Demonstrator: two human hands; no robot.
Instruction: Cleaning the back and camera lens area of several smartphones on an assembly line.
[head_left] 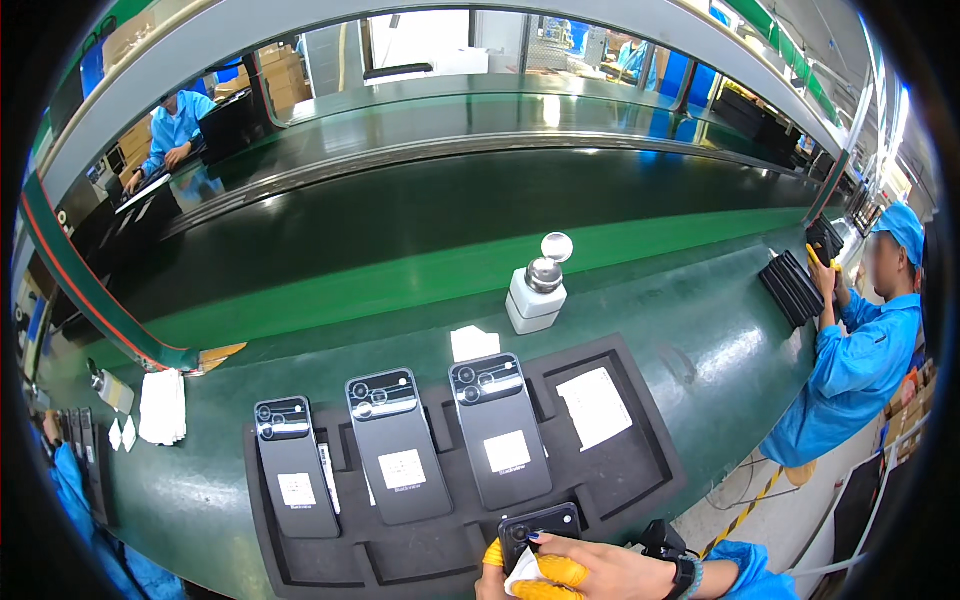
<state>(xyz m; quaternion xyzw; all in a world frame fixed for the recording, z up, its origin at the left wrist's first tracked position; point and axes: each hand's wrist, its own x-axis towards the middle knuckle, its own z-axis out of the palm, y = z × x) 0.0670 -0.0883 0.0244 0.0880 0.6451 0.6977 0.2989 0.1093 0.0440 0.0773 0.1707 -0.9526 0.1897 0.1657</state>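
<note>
Holding a dark phone (538, 527) at the bottom edge of the view, the person's right hand (585, 570) comes in from the lower right, its fingers wrapped in yellow finger covers (562, 570) and pressing a small white cloth (522, 573) against the phone. That grip is closed on the phone and cloth together. The left hand shows only as a yellow-capped fingertip (492, 553) touching the phone's left side, so I cannot tell how its grip stands.

The phone sits just over the near edge of a black foam tray (640, 450) on the green counter (700, 340). Three more phones (400, 445) lie face down in the tray's slots, side by side, each with a white sticker. The rightmost slot holds only a white slip (597, 406). Behind the tray stands a white pump bottle (535, 297), with a white card (473, 343) near it. A stack of white cloths (162, 406) lies to the left. A co-worker in blue (850, 370) works at the right.
</note>
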